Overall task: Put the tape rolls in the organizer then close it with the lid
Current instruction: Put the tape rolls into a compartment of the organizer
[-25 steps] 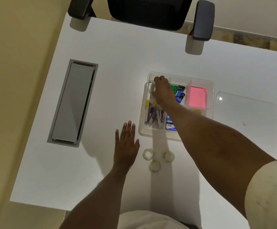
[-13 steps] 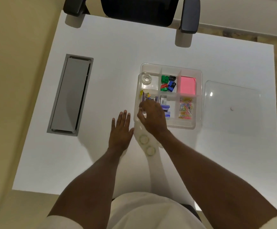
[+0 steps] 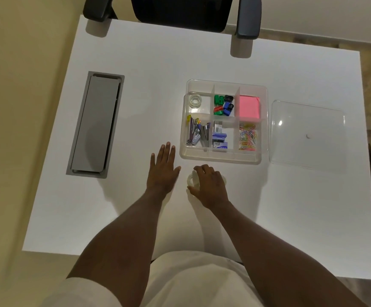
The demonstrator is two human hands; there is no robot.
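The clear organizer point(image 3: 221, 159) stands open on the white desk. One clear tape roll point(image 3: 195, 100) lies in its far-left compartment. My right hand point(image 3: 210, 188) is just in front of the organizer, curled down over the loose tape rolls. Thumb and forefinger close around one tape roll point(image 3: 191, 180), and the other rolls are mostly hidden under the palm. My left hand point(image 3: 163, 168) lies flat on the desk to the left, fingers apart, holding nothing. The clear lid point(image 3: 307, 136) lies flat to the right of the organizer.
The other compartments hold sharpeners point(image 3: 223, 105), pink sticky notes point(image 3: 248, 106), staplers point(image 3: 197, 132), staple boxes point(image 3: 219, 137) and paper clips point(image 3: 247, 137). A grey cable hatch point(image 3: 95, 124) is set into the desk at the left. A black office chair point(image 3: 180, 12) stands at the far edge.
My right hand has left a tape roll in the far-left compartment and come back to the rolls in front of the organizer. My left hand has stayed flat on the desk.
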